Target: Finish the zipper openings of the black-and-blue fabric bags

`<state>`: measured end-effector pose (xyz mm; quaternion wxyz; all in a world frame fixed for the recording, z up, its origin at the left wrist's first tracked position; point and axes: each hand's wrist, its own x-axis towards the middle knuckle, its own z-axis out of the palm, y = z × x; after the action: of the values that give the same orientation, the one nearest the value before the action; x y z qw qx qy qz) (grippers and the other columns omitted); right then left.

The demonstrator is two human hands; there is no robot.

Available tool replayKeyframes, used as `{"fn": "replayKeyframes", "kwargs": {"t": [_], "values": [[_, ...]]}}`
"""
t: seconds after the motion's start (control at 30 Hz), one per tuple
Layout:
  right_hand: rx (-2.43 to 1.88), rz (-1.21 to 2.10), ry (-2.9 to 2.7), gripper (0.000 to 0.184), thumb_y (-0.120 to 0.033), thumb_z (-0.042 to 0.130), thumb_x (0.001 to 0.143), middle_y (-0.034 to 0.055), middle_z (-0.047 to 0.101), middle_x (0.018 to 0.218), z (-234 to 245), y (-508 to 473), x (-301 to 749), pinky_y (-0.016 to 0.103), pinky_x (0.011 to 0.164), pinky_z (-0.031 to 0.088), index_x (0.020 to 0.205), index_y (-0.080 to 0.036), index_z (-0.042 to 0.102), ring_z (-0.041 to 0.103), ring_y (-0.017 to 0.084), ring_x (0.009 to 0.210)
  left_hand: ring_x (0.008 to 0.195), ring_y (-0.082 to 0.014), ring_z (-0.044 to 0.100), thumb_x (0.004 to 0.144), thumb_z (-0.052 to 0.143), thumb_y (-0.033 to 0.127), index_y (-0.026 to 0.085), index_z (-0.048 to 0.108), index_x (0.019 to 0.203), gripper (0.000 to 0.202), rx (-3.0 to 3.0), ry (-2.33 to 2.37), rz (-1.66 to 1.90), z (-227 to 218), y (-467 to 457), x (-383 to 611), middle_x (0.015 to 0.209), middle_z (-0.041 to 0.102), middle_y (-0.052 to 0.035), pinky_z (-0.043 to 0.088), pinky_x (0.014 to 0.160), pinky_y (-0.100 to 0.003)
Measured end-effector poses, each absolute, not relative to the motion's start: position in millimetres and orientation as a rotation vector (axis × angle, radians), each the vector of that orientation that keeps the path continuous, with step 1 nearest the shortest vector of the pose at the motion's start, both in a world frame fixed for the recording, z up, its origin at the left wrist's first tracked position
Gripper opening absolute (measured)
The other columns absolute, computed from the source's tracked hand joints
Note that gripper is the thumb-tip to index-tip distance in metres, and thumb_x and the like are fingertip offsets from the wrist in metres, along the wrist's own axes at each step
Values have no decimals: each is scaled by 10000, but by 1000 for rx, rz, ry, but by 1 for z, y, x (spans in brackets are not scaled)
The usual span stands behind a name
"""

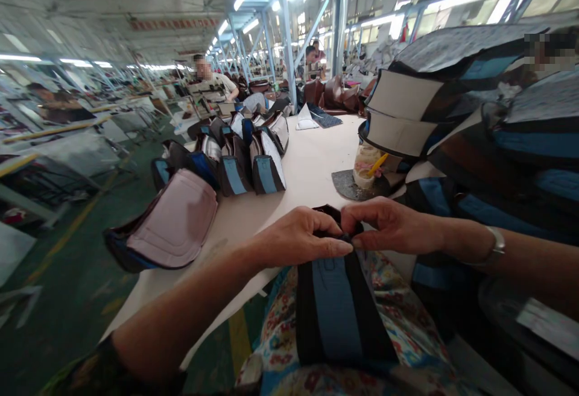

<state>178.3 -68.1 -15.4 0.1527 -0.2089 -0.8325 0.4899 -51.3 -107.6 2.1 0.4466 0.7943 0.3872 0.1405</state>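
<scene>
Left sleeve (97, 369): it was dark, with dim greenish mottling, and ended near the elbow.
Left hand (301, 236): it was bare, as was the forearm.
Right hand (398, 225): it was bare too.
Bracelet (499, 240): it circled the right wrist, a smooth, shiny, silver-coloured band.
Lap cloth (400, 299): it was pale, loosely creased and flower-printed in red, blue and yellow.

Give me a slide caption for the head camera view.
Left hand and right hand pinch a blue-and-black piece over floral cloth at a pale table.
</scene>
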Motion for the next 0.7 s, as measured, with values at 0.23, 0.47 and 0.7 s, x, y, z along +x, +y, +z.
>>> {"fn": "replayKeyframes", "kwargs": {"t": [0.23,0.47,0.7], "values": [[-606,1580,-2274,188,-295,647,858,-6,538,757,-13,-71,181,226,612,354,883,-111,615,449,106,693,587,-82,363,777,667,299,125,672,825,181,1617,958,504,-17,-109,-44,661,501,41,263,536,-238],[-668,1662,-2187,152,-240,687,796,-14,540,731,-15,-70,177,225,598,340,849,-112,624,446,101,674,587,-83,371,747,662,261,133,673,791,136,1582,967,541,-17,-109,-42,668,510,38,271,542,-235],[-697,1637,-2144,95,-173,605,772,-18,537,699,-20,-72,174,232,586,330,835,-108,633,426,97,639,561,-81,355,786,666,419,134,641,748,289,1651,1019,518,-12,-111,-39,630,469,44,239,497,-231]]}}
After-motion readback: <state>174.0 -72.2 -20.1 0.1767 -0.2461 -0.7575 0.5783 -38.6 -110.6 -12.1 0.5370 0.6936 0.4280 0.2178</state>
